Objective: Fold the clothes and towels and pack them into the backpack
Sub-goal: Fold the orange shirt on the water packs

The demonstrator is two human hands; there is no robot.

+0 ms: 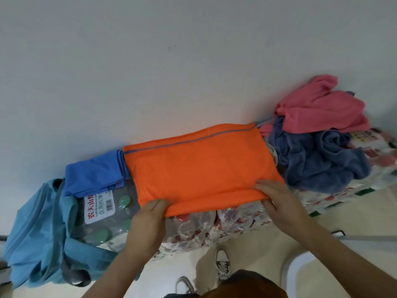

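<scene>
An orange garment (199, 164) with a grey stripe lies folded flat on shrink-wrapped packs of bottles. My left hand (150, 214) pinches its near left corner, fingers tucked under the fold. My right hand (272, 194) grips the near right edge, fingers on top and thumb under. A folded blue garment (94, 175) lies to the left of the orange one. A teal backpack (38, 237) slumps at the far left. At the right, a pink towel (322, 110) sits on a crumpled grey-blue towel (322, 162).
The packs of bottled water (103, 222) stand against a white wall (150, 61) and serve as the work surface. A tiled floor (257, 250) and my shoes (223, 265) show below. A white rounded object (300, 274) stands at the lower right.
</scene>
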